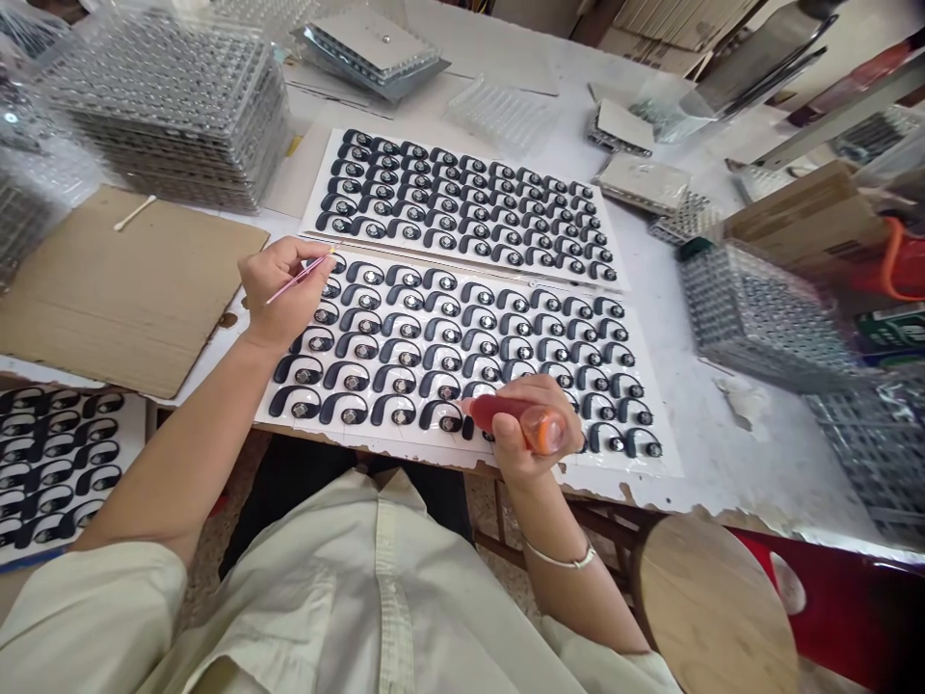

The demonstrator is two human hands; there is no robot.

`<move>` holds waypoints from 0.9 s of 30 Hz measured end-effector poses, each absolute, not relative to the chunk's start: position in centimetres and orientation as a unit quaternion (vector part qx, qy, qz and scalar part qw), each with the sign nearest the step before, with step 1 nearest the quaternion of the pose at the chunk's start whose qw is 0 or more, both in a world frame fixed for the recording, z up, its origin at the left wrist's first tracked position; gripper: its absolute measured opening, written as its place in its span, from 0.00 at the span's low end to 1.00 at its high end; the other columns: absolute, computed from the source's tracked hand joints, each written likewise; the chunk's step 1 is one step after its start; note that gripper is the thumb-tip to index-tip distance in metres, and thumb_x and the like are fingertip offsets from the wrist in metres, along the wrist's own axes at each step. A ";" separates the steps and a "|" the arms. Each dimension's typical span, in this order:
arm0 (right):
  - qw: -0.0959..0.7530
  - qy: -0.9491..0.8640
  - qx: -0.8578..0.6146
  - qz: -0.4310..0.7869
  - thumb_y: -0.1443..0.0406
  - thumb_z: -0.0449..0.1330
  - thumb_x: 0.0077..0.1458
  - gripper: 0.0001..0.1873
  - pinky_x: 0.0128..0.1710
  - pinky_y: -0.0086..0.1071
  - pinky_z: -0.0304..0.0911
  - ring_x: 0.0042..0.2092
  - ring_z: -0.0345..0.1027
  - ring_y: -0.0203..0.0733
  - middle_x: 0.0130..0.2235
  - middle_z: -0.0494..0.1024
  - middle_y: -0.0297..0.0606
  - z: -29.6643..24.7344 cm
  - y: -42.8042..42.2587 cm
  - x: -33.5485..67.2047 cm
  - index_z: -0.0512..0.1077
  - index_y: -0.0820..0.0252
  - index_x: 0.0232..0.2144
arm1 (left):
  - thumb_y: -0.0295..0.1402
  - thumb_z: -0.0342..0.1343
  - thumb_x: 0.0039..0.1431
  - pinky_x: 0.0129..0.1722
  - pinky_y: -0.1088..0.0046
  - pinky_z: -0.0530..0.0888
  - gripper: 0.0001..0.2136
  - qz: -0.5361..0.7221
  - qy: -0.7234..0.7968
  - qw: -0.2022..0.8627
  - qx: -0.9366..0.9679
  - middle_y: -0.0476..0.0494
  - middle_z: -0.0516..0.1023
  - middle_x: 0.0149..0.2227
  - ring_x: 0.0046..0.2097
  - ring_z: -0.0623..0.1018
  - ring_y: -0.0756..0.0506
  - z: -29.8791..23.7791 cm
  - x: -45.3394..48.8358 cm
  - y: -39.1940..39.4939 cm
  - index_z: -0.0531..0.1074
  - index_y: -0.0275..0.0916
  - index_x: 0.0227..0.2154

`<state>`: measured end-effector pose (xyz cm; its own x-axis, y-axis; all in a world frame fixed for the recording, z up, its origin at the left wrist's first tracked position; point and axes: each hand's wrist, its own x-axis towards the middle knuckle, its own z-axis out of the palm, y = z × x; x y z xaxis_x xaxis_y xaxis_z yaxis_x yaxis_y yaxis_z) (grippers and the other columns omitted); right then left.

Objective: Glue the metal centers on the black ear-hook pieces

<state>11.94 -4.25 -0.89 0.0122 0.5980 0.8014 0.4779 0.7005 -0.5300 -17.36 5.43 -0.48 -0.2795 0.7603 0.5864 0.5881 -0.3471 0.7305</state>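
Observation:
My left hand (285,289) pinches a thin pink stick (295,280) with a yellowish tip, just over the left end of the nearer white sheet (661,424). Rows of black hook-shaped pieces (405,353), each with a small shiny round part, lie on that sheet. In my right hand (539,424) is a small red bottle (506,413) with an orange rim at its base, tilted with its narrow end toward a piece in the front row. Whether the tip touches the piece is hard to see. Behind lies a second sheet (614,275) of similar black pieces.
A tall stack of clear trays (173,116) stands at the back left. On the left, a cardboard sheet (122,289) carries a cotton swab (135,213). More trays (758,308) and a cardboard box (802,207) stand right. A round stool (715,607) is below the table's front edge.

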 end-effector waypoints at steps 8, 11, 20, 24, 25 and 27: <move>0.605 -0.701 -0.377 0.021 0.54 0.60 0.54 0.13 0.21 0.34 0.59 0.25 0.63 0.38 0.24 0.71 0.33 -0.8 -4.3 12.0 0.71 0.58 0.29 | 0.31 0.63 0.51 0.34 0.76 0.74 0.03 0.573 0.556 0.066 0.598 0.49 0.79 0.29 0.30 0.77 0.50 -0.4 -17.2 5.4 0.78 0.40 0.30; 0.595 -0.709 -0.376 0.028 0.56 0.61 0.53 0.11 0.21 0.34 0.61 0.25 0.64 0.38 0.24 0.72 0.34 -0.7 -4.2 11.9 0.70 0.58 0.30 | 0.30 0.63 0.51 0.34 0.77 0.74 0.03 0.575 0.555 0.065 0.598 0.50 0.79 0.29 0.30 0.77 0.51 -0.2 -17.1 5.3 0.78 0.40 0.31; 0.591 -0.716 -0.370 0.031 0.58 0.62 0.52 0.10 0.23 0.36 0.62 0.27 0.66 0.40 0.25 0.72 0.34 -0.7 -4.2 11.8 0.71 0.58 0.32 | 0.31 0.63 0.51 0.34 0.77 0.74 0.03 0.572 0.556 0.059 0.601 0.49 0.79 0.29 0.30 0.76 0.51 0.0 -17.0 5.3 0.77 0.38 0.30; 0.588 -0.718 -0.372 0.031 0.58 0.62 0.51 0.10 0.23 0.36 0.62 0.27 0.66 0.40 0.26 0.73 0.34 -0.8 -4.2 11.8 0.70 0.57 0.32 | 0.31 0.63 0.51 0.33 0.77 0.74 0.04 0.565 0.561 0.058 0.602 0.49 0.79 0.29 0.30 0.76 0.51 -0.1 -17.2 5.3 0.77 0.38 0.31; 0.587 -0.718 -0.373 0.031 0.58 0.62 0.52 0.10 0.23 0.36 0.62 0.27 0.66 0.40 0.26 0.73 0.34 -0.8 -4.2 11.7 0.70 0.57 0.33 | 0.31 0.63 0.52 0.33 0.77 0.74 0.04 0.565 0.561 0.060 0.602 0.49 0.79 0.30 0.30 0.76 0.51 -0.2 -17.2 5.3 0.77 0.38 0.31; 0.583 -0.718 -0.377 0.032 0.57 0.62 0.52 0.10 0.24 0.36 0.62 0.27 0.66 0.40 0.26 0.73 0.34 -0.7 -4.3 11.7 0.71 0.57 0.32 | 0.30 0.63 0.52 0.33 0.76 0.74 0.04 0.565 0.560 0.063 0.602 0.49 0.79 0.30 0.30 0.76 0.51 -0.3 -17.3 5.4 0.77 0.39 0.32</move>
<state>11.72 -4.26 -0.73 -0.0343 0.5790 0.8146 0.5054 0.7132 -0.4857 -17.26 5.37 -0.28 -0.2662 0.7462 0.6102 0.6030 -0.3650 0.7093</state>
